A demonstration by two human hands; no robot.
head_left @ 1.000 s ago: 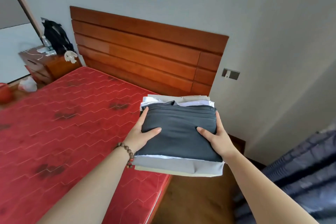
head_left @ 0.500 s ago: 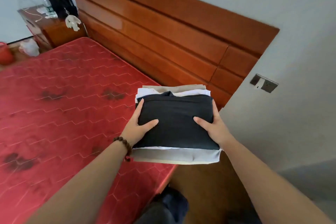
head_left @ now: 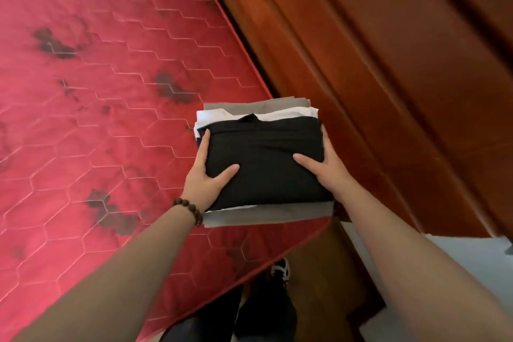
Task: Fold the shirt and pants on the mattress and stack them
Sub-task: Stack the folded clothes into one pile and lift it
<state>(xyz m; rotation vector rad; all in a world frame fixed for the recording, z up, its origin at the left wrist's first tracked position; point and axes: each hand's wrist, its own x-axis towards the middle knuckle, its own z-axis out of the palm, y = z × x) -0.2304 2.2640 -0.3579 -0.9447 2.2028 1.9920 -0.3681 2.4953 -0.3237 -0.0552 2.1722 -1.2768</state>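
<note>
Folded stack held between both my hands at the mattress corner beside the headboard.

The stack (head_left: 263, 164) has a black garment (head_left: 263, 158) on top, a white layer (head_left: 288, 113) under it and a grey-tan one (head_left: 266, 215) at the bottom, whose long axis runs left to right across my view; a small black tab points away from me. My left hand (head_left: 206, 178) grasps its left side, thumb lying on the black cloth, and my right hand (head_left: 323, 168) grasps the right side likewise. I cannot tell whether the stack rests on the red mattress (head_left: 97, 108) or hangs just above it. Its right edge sits close to the wooden headboard (head_left: 374, 64); the mattress edge runs just beneath the near side. Open mattress spreads widely to the left. A bead bracelet (head_left: 188, 209) circles my left wrist.
</note>
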